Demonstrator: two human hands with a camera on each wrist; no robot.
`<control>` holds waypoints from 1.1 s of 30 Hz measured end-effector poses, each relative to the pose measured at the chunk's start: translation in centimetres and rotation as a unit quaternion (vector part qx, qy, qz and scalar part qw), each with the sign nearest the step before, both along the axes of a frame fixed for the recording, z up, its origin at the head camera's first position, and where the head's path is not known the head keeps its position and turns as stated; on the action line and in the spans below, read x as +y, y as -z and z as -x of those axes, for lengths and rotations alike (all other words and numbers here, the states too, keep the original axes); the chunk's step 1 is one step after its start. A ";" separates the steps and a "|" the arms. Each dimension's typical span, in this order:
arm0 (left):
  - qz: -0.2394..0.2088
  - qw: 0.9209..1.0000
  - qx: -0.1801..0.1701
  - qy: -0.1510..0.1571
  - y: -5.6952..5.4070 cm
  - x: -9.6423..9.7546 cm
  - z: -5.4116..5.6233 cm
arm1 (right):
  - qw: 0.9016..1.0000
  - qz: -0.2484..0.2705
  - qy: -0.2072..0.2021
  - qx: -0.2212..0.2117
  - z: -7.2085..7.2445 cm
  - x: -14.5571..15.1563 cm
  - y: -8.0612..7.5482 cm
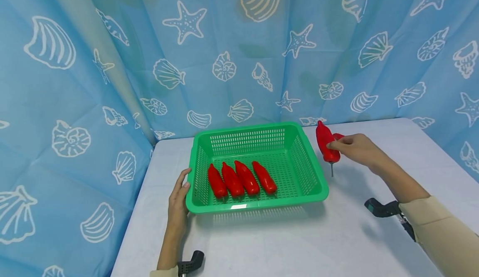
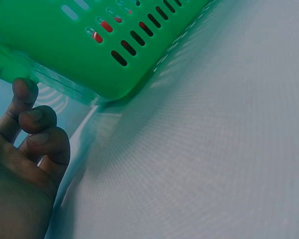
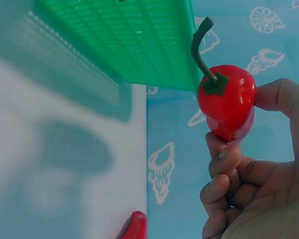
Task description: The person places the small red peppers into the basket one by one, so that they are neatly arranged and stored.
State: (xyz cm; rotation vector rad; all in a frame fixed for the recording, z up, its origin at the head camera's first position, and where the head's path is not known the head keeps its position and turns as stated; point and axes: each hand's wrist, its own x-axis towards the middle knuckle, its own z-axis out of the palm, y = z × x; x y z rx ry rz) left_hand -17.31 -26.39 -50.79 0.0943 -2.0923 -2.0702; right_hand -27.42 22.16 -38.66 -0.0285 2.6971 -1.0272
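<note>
My right hand (image 1: 359, 148) pinches a red chili pepper (image 1: 324, 139) between thumb and fingers, beyond the right side of the green basket (image 1: 258, 207). The right wrist view shows its green stem (image 3: 202, 47) curving up from the blunt end. Partly hidden behind that hand is another red pepper (image 1: 338, 136). Several red chili peppers (image 1: 246, 178) lie side by side on the basket floor, tips toward the back. At the basket's left rim my left hand (image 1: 178, 200) rests with its fingertips touching the edge, its outer fingers loosely bent (image 2: 45, 134) beneath it.
The basket stands on a table with a white cloth (image 1: 262, 243). A blue curtain (image 1: 224, 94) with shell and starfish prints hangs behind and along the sides. Dark wrist cameras are strapped at the left wrist (image 1: 192, 262) and right wrist (image 1: 381, 208).
</note>
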 end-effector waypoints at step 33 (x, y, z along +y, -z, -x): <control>-0.002 1.000 0.013 0.008 -0.2 0.0 -0.1 | 0.999 -0.019 -0.032 0.029 -0.6 -4.5 -0.4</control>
